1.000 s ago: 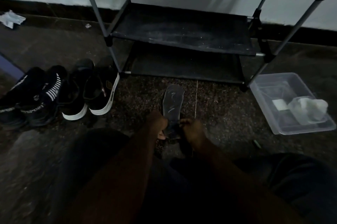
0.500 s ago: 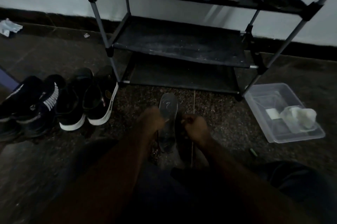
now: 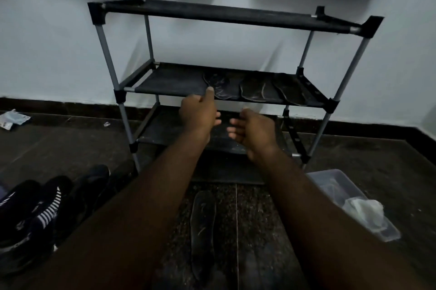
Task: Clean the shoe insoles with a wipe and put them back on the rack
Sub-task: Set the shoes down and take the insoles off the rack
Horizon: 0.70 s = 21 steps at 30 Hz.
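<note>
A black three-tier shoe rack (image 3: 122,96) stands against the white wall. Three dark insoles lie on its middle shelf: one on the left (image 3: 218,85), one in the middle (image 3: 253,90) and one on the right (image 3: 291,90). Another dark insole (image 3: 203,219) lies flat on the speckled floor between my forearms. My left hand (image 3: 199,115) is raised to the middle shelf's front edge, its thumb beside the left insole, and it holds nothing. My right hand (image 3: 256,130) hovers just below that shelf with loosely curled, empty fingers.
A clear plastic tub (image 3: 330,177) with a crumpled white wipe (image 3: 363,209) sits on the floor at the right. Several dark shoes (image 3: 47,209) stand in a row at the left. A crumpled packet (image 3: 13,118) lies by the far left skirting.
Both hands have left the insole on the floor and risen to the rack's middle shelf. The view has tilted up, so the whole rack now shows.
</note>
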Each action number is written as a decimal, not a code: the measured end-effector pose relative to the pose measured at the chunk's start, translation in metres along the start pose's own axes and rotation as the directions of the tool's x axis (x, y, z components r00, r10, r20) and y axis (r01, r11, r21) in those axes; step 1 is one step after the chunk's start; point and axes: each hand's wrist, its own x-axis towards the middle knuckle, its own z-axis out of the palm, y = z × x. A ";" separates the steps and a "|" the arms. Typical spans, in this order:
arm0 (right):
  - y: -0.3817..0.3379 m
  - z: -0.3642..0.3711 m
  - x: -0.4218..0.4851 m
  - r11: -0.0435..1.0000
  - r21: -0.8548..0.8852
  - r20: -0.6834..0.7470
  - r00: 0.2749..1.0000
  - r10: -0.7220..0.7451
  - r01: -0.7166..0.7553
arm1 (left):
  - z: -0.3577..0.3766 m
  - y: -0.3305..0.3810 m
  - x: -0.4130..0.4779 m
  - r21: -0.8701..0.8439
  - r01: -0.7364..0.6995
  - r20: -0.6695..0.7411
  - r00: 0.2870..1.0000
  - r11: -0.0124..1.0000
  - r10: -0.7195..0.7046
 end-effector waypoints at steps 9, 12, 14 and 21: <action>-0.002 0.026 0.022 1.000 -0.006 0.090 0.996 0.009 -0.009 | 0.028 0.004 0.032 -0.018 0.109 -0.007 0.994 0.994 -0.109; 0.002 0.021 0.021 0.999 -0.050 0.089 0.996 0.004 0.000 | 0.026 -0.004 0.032 -0.042 0.114 -0.024 0.993 0.993 -0.115; 0.003 0.020 0.019 0.999 -0.049 0.065 0.998 0.003 0.000 | 0.022 -0.007 0.028 -0.074 0.104 -0.048 0.993 0.992 -0.108; 0.002 0.030 0.006 0.999 -0.049 -0.013 1.000 -0.011 0.010 | 0.005 -0.017 0.011 -0.090 0.123 -0.059 0.990 0.988 -0.128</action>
